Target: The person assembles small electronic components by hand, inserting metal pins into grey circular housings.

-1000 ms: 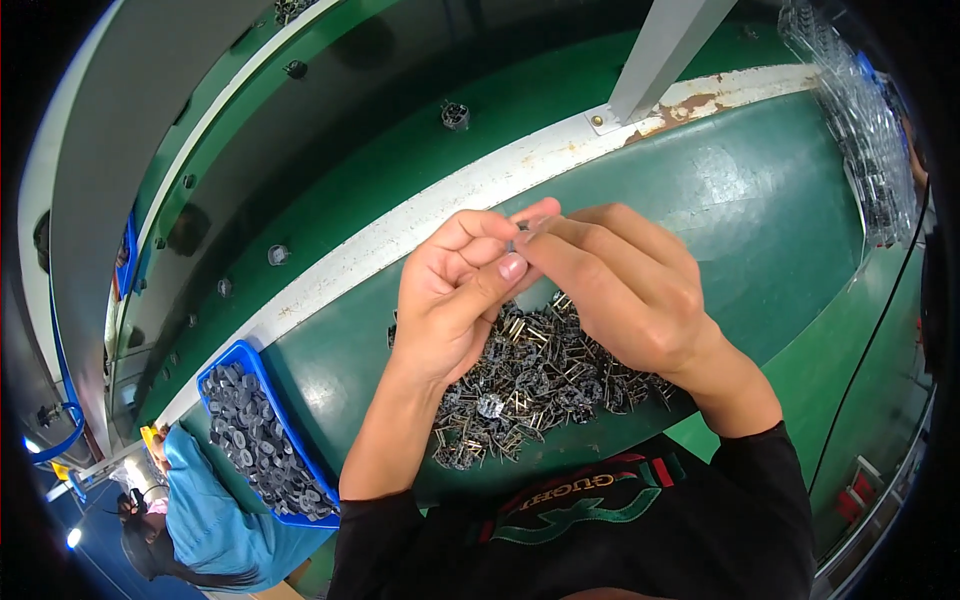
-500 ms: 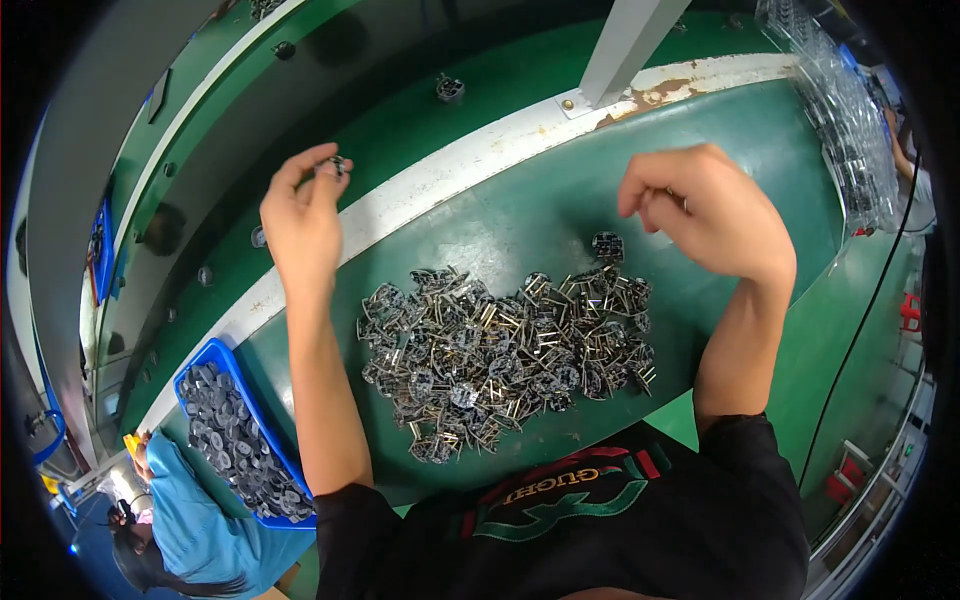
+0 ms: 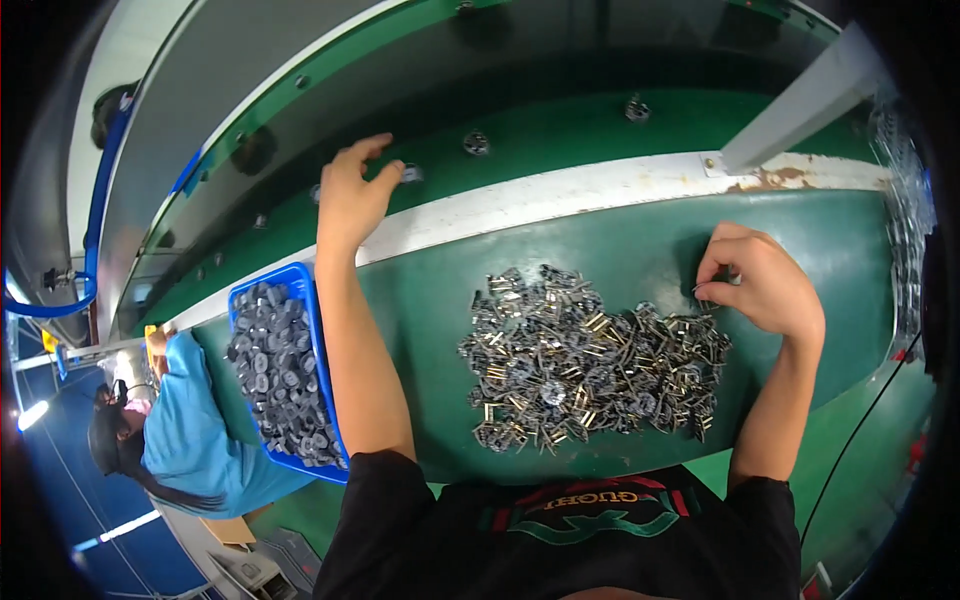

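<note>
My left hand (image 3: 355, 195) reaches over the green conveyor belt (image 3: 560, 135), its fingers apart and holding nothing. Just beyond its thumb lies a small round part (image 3: 410, 173), slightly blurred. On the green table, my right hand (image 3: 760, 278) pinches a small circuit board (image 3: 703, 297) at the far right corner of a heap; fingers cover most of that board. The heap (image 3: 600, 365) is made of small round circuit boards with brass-coloured metal pins, piled loosely in front of me.
A blue bin (image 3: 322, 375) of dark grey round plastic pieces stands left of my left forearm. Other small parts (image 3: 476, 142) sit spaced along the belt. A white rail (image 3: 520, 205) and grey post (image 3: 790, 110) border it. A co-worker in blue (image 3: 205, 430) is at far left.
My left hand has opened and let go of the small part over the belt. My right hand has come down and closed on a board. The view has swung left.
</note>
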Motion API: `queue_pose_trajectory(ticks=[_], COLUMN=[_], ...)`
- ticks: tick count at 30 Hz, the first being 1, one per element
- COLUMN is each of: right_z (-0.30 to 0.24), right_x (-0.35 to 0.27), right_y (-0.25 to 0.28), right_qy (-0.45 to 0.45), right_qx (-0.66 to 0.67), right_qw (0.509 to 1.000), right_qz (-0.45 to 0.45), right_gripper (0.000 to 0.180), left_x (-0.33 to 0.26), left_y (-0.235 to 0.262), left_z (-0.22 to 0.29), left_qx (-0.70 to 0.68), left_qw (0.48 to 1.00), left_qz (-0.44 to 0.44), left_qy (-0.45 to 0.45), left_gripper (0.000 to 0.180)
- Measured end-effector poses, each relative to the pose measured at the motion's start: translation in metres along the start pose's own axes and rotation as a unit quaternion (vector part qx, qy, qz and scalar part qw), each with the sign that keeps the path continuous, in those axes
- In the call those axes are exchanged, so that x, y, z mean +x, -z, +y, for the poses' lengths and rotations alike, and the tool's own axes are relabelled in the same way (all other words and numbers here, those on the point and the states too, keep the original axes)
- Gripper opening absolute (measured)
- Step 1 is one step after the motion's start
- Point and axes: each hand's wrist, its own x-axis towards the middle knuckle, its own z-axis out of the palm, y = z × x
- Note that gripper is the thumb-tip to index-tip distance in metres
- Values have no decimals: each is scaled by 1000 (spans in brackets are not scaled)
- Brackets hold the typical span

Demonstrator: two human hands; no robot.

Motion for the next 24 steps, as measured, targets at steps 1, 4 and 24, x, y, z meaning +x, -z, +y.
queue_pose_trajectory(ticks=[1, 4, 24], right_z=[0, 1, -37], right_x=[4, 14, 23], right_y=[-2, -13, -43], right_qy=[8, 144, 235], right_qx=[1, 46, 256], right_qw=[1000, 984, 891], right_qz=[-2, 96, 291], right_gripper=[14, 13, 20], left_x=[-7, -10, -73], left_y=[4, -1, -53], left_z=[0, -6, 150], left_qx=[13, -1, -506], left_qw=[999, 998, 836], left_qz=[-45, -50, -211], left_qy=[10, -29, -37], left_gripper=[37, 38, 48])
